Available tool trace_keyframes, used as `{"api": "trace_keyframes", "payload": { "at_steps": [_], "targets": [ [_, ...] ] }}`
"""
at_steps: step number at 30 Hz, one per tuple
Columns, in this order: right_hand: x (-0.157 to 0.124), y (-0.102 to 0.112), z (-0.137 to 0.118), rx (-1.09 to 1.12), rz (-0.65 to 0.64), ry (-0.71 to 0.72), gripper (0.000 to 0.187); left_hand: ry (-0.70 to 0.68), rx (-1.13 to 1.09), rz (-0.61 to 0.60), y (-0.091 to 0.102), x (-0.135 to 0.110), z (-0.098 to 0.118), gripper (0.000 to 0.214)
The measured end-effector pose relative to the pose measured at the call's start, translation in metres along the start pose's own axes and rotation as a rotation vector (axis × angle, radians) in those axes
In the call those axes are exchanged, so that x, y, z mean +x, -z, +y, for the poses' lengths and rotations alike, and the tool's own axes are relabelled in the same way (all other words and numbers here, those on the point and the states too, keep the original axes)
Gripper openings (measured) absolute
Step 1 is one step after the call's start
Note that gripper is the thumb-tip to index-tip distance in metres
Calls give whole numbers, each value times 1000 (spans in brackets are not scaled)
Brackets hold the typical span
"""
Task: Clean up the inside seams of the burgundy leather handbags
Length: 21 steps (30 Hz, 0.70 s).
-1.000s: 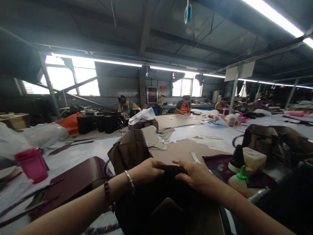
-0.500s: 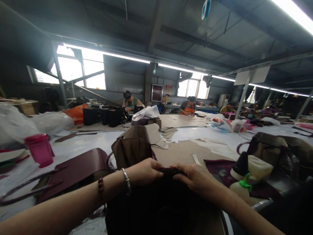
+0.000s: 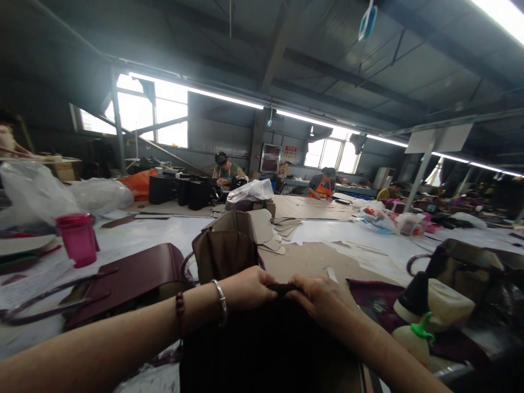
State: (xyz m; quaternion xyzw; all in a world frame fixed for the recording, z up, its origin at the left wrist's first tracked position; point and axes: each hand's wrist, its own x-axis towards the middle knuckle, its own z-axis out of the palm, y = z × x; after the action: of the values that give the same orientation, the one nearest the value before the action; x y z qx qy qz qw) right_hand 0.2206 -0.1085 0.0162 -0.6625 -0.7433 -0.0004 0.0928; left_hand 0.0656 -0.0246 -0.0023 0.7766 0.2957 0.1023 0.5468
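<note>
Both my hands pinch the top edge of a dark bag [image 3: 270, 344] that stands right in front of me. My left hand [image 3: 254, 286], with a silver bangle and a dark red bead bracelet on its wrist, grips the edge just left of centre. Close beside it, my right hand [image 3: 313, 292] is closed on the same edge, thumb and fingers pressed together. The bag's inside is too dark to make out. Behind my left hand stands an open brown bag [image 3: 225, 245]. A maroon handbag [image 3: 135, 278] lies to the left on the table.
A pink cup [image 3: 77, 240] and clear plastic bags [image 3: 33, 191] are at the left. On the right are a green-capped bottle [image 3: 413, 341], a cream container [image 3: 450, 300] and more brown bags [image 3: 458, 273]. Flat pieces [image 3: 266, 232] lie mid-table. Co-workers [image 3: 321, 185] sit beyond.
The view has shifted slightly left, so the surroundings appear further right. Both hands keep hold of the bag's edge, and the right hand has come a little nearer the left.
</note>
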Motion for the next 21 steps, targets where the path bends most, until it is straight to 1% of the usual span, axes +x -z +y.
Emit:
{"api": "trace_keyframes", "payload": {
  "at_steps": [6, 13, 16, 19, 21],
  "targets": [
    [3, -2, 1, 21, -2, 24, 23, -4, -3, 11, 1, 1, 0, 25],
    [5, -3, 3, 118, -10, -11, 16, 10, -4, 40, -1, -1, 2, 26],
    [5, -2, 2, 134, 17, -15, 13, 4, -6, 12, -2, -3, 3, 28],
    [-1, 3, -2, 108, 41, -12, 12, -53, 91, -67, -3, -5, 7, 33],
    [-7, 7, -4, 75, 43, 15, 15, -155, 169, -100, -4, -3, 10, 34]
  ]
}}
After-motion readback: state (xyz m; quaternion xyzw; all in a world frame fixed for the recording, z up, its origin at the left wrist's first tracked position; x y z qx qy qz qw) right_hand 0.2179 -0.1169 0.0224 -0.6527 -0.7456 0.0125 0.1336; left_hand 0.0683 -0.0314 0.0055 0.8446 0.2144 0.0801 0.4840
